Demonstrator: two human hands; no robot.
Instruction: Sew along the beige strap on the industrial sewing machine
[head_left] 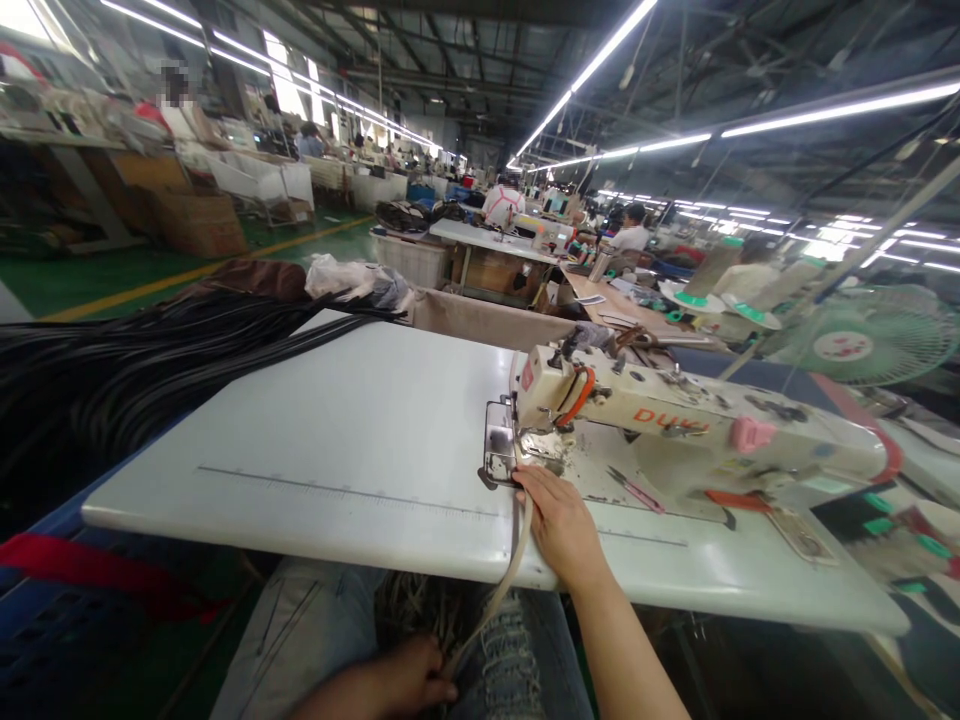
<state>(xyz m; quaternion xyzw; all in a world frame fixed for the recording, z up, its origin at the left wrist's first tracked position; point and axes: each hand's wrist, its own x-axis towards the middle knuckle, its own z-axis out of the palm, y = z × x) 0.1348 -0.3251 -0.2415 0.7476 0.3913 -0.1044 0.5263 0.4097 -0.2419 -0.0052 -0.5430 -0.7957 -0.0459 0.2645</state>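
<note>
A narrow beige strip runs from the needle area of the sewing machine over the table's front edge and down to my lap. My right hand lies on the tabletop just in front of the presser foot, with its thumb and fingers pinching the strip. Low over my legs, my left hand is closed around the lower part of the same strip; it is slightly blurred. Thread snips with a pink handle rest on the machine bed, right of my right hand.
A bundle of long black strips hangs over the left end of the white table. A red cloth lies on a blue crate at lower left. At right are a green fan and thread cones. People sit at machines farther back.
</note>
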